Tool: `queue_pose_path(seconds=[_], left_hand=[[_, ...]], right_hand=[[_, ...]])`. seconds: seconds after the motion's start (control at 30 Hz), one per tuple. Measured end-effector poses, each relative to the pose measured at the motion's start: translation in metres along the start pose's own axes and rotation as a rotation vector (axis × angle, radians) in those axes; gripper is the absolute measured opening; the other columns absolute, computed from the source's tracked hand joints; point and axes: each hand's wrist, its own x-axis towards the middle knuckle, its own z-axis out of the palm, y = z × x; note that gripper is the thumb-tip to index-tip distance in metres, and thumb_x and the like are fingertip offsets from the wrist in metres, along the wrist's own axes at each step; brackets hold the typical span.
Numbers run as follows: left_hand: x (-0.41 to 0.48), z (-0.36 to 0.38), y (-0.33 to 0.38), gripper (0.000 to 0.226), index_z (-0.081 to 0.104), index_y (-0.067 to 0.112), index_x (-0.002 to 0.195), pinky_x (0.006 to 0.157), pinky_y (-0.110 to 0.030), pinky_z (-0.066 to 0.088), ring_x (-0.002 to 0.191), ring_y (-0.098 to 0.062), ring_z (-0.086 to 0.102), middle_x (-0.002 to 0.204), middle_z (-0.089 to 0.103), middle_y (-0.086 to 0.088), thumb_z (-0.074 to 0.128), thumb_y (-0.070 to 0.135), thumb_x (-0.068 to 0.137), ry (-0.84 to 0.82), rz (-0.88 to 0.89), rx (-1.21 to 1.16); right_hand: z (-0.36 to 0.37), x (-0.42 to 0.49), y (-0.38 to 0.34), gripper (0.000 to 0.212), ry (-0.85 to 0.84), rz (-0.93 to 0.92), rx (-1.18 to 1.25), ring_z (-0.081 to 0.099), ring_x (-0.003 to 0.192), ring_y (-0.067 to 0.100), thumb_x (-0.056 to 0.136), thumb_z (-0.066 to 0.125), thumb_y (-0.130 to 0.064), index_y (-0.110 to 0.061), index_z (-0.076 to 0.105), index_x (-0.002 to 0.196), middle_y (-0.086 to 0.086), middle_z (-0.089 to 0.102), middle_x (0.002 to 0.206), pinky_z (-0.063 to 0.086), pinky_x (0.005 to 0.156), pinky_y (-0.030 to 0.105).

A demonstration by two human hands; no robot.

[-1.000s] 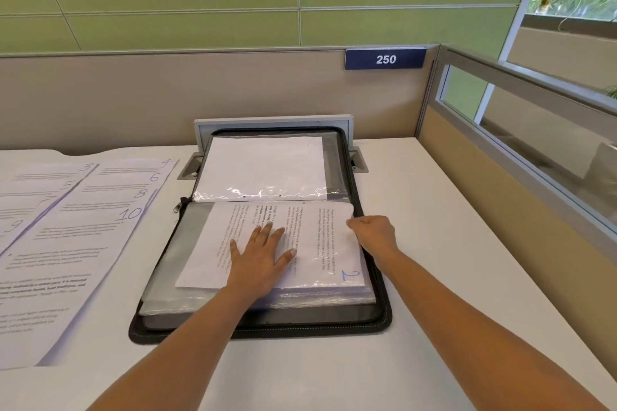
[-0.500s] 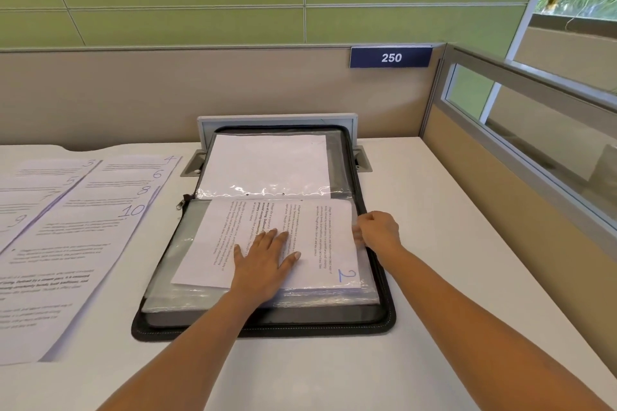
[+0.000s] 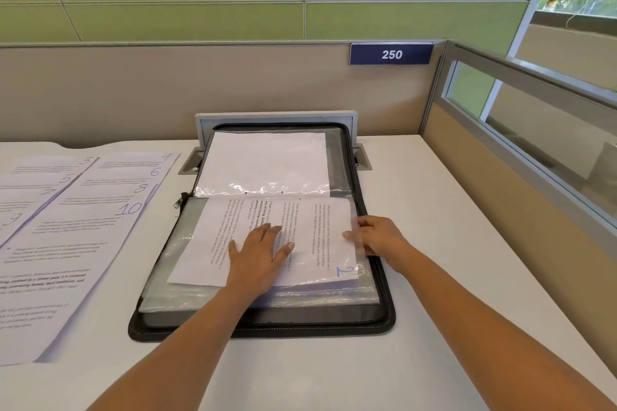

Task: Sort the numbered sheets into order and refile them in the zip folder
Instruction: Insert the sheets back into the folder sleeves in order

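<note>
- Desk: white. The zip folder lies open at centre, black rim, far half against the partition at 12 o'clock.
- Loose numbered sheets: fanned at 9 o'clock of the folder, numerals 3 to 10 showing.
- Sheet 2: on the folder's near half, text sideways, numeral at its 4 o'clock corner.
- Left hand: flat, fingers straight, pressing sheet 2 mid-page.
- Right hand: at the sheet's 3 o'clock edge, fingers curled, pinching the clear sleeve there.
- Zipper pull: at the folder's 9 o'clock edge.
</note>
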Motion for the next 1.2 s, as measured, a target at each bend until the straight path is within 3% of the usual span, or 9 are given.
queue_pose_path(seconds=[0.13,0.33,0.5,0.67,0.83,0.9,1.0,1.1,1.2], left_hand=[[0.001,-0.002,-0.001,0.054,0.028,0.028,0.145,0.114,-0.054,0.006,0.143,-0.012,0.016,0.155,0.02,0.006,0.028,0.052,0.097,0.01,0.002,-0.006],[0.005,-0.009,-0.001,0.053,0.028,0.027,0.145,0.114,-0.055,0.006,0.143,-0.012,0.017,0.155,0.02,0.006,0.028,0.051,0.097,0.01,0.01,0.019],[0.009,-0.009,0.001,0.054,0.027,0.027,0.145,0.113,-0.055,0.007,0.142,-0.011,0.017,0.155,0.02,0.006,0.028,0.052,0.097,0.006,0.019,0.035],[0.006,-0.008,-0.002,0.054,0.027,0.027,0.145,0.113,-0.053,0.009,0.142,-0.012,0.017,0.155,0.02,0.006,0.027,0.052,0.098,-0.005,0.016,0.062],[0.002,-0.007,0.0,0.055,0.029,0.027,0.145,0.114,-0.051,0.009,0.142,-0.011,0.019,0.155,0.021,0.007,0.025,0.055,0.097,-0.004,0.033,0.029],[0.0,-0.011,0.0,0.074,0.033,0.028,0.143,0.115,-0.048,0.01,0.141,-0.009,0.022,0.153,0.025,0.008,0.014,0.073,0.086,0.035,0.114,0.011],[-0.008,-0.022,0.003,0.104,0.037,0.028,0.142,0.116,-0.037,0.011,0.139,-0.006,0.026,0.151,0.03,0.011,0.003,0.09,0.065,-0.019,0.411,0.084],[-0.011,-0.018,0.009,0.078,0.055,0.022,0.13,0.105,-0.031,0.036,0.122,-0.011,0.053,0.135,0.054,0.005,0.033,0.074,0.077,0.096,0.677,0.176],[-0.011,-0.01,0.012,0.045,0.073,0.017,0.098,0.065,-0.025,0.058,0.083,-0.013,0.07,0.1,0.072,0.002,0.047,0.047,0.079,0.331,0.857,0.133]], right_hand=[[0.001,0.002,-0.003,0.068,-0.059,-0.017,-0.073,0.062,0.102,0.024,0.082,0.068,0.0,-0.008,0.037,0.142,0.013,0.062,0.118,0.054,0.06,0.017],[-0.012,0.007,-0.014,0.061,-0.131,-0.016,-0.107,0.062,0.094,0.02,0.083,0.064,0.004,-0.009,0.042,0.138,0.009,0.064,0.108,0.055,0.066,0.022],[-0.001,0.016,-0.015,0.06,-0.203,-0.026,-0.16,0.063,0.105,0.027,0.082,0.066,0.0,-0.013,0.044,0.137,0.031,0.053,0.125,0.055,0.06,0.018],[0.009,0.017,-0.016,0.057,-0.225,-0.044,-0.116,0.065,0.098,0.023,0.083,0.065,0.002,-0.01,0.046,0.136,0.031,0.051,0.128,0.053,0.056,0.015],[0.006,0.017,-0.013,0.053,-0.199,-0.035,-0.099,0.062,0.106,0.033,0.085,0.063,0.002,-0.01,0.047,0.134,0.03,0.057,0.121,0.056,0.08,0.032],[0.001,0.017,-0.011,0.052,-0.162,-0.044,-0.094,0.062,0.105,0.038,0.085,0.062,0.002,-0.007,0.048,0.134,0.025,0.064,0.113,0.054,0.087,0.038],[-0.006,0.015,-0.009,0.05,-0.144,-0.029,-0.017,0.065,0.088,0.024,0.086,0.06,0.003,-0.007,0.048,0.134,0.012,0.066,0.105,0.056,0.068,0.024],[-0.008,0.015,-0.009,0.045,-0.116,-0.013,0.044,0.064,0.083,0.016,0.085,0.061,0.004,-0.005,0.052,0.128,0.009,0.065,0.103,0.056,0.063,0.02],[-0.008,0.016,-0.009,0.033,-0.088,-0.006,0.072,0.066,0.08,0.016,0.084,0.064,0.003,-0.002,0.058,0.116,0.008,0.067,0.096,0.057,0.061,0.02]])
